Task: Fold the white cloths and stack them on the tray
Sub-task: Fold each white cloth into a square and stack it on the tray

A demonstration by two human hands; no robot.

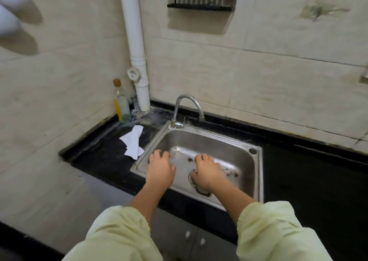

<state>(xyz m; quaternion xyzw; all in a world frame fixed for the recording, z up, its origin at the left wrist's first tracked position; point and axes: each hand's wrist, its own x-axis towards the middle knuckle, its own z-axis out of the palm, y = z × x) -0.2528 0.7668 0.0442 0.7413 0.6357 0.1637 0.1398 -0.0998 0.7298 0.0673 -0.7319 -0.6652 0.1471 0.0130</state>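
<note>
The black desk (103, 161) carries a steel sink (219, 139); both arms reach over its basin, palms down. Left hand (160, 168) and right hand (207, 170) each show a loose, empty grip, likely poised to reach. One white cloth (133, 143) lies crumpled just left of the sink, awaiting folding.

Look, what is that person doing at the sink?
A person is reaching both hands over the steel sink. The left hand and the right hand have loosely bent fingers and hold nothing. One white cloth lies crumpled and unfolded on the black counter, just left of the sink, and nobody is touching it. No tray shows in this view, so the folding has not begun.
</note>
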